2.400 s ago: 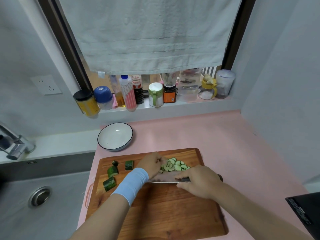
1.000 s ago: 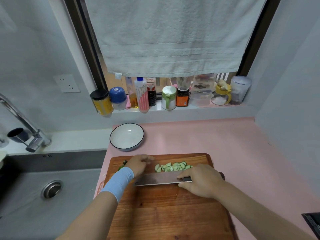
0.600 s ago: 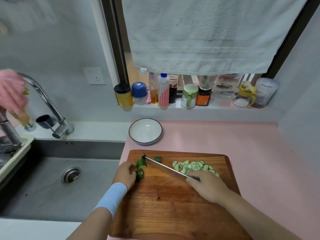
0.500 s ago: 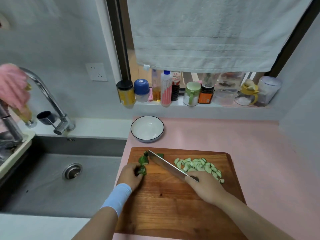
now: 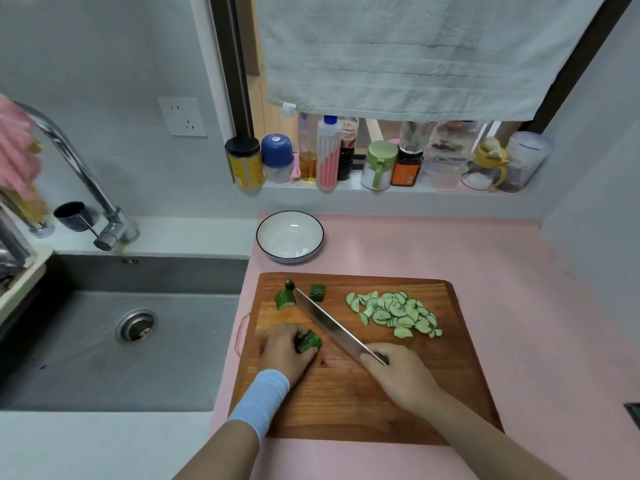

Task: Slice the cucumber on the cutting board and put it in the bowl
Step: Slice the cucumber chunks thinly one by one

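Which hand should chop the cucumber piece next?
Probably the right hand. It grips the knife, and the blade lies just beside the cucumber chunk. The left hand is busy holding that chunk on the cutting board.

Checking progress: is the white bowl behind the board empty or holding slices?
Empty. The white dark-rimmed bowl shows only bare interior; the pale green cucumber slices lie piled on the wooden cutting board.
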The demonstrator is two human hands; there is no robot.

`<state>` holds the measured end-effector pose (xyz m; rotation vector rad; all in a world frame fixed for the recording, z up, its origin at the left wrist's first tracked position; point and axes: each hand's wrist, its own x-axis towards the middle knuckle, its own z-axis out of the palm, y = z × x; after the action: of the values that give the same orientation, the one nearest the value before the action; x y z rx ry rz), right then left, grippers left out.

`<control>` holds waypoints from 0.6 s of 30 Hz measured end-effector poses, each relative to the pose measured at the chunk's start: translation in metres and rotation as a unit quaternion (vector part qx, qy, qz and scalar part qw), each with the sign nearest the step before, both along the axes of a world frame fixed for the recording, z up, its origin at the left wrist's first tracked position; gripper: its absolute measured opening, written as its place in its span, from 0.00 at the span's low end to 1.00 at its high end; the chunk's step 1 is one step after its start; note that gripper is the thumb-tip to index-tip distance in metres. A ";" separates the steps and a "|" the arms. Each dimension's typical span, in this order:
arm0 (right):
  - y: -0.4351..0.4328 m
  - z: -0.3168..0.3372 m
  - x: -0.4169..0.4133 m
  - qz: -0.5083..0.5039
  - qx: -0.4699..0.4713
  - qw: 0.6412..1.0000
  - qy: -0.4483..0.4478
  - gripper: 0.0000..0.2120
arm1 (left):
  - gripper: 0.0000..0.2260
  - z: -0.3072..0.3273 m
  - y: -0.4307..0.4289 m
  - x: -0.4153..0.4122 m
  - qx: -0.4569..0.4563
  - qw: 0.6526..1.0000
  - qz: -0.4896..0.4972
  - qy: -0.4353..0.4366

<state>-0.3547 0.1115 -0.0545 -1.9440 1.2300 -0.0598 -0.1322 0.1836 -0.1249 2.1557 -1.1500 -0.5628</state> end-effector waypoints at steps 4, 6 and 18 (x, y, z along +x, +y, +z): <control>-0.001 0.000 -0.008 0.015 -0.007 1.000 0.006 0.10 | 0.13 -0.009 0.002 -0.034 -0.034 0.999 -0.013 0.004; -0.003 0.001 -0.011 0.027 -0.006 1.000 0.005 0.12 | 0.12 -0.014 0.001 -0.049 -0.049 0.999 -0.013 -0.005; -0.015 -0.002 -0.016 0.084 -0.008 0.996 0.000 0.15 | 0.06 -0.023 -0.001 -0.067 -0.141 0.978 -0.075 -0.133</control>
<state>-0.3706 0.0962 -0.0565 -2.0538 1.0639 0.0169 -0.1987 0.1827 -0.1479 1.9473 -1.4503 -0.1608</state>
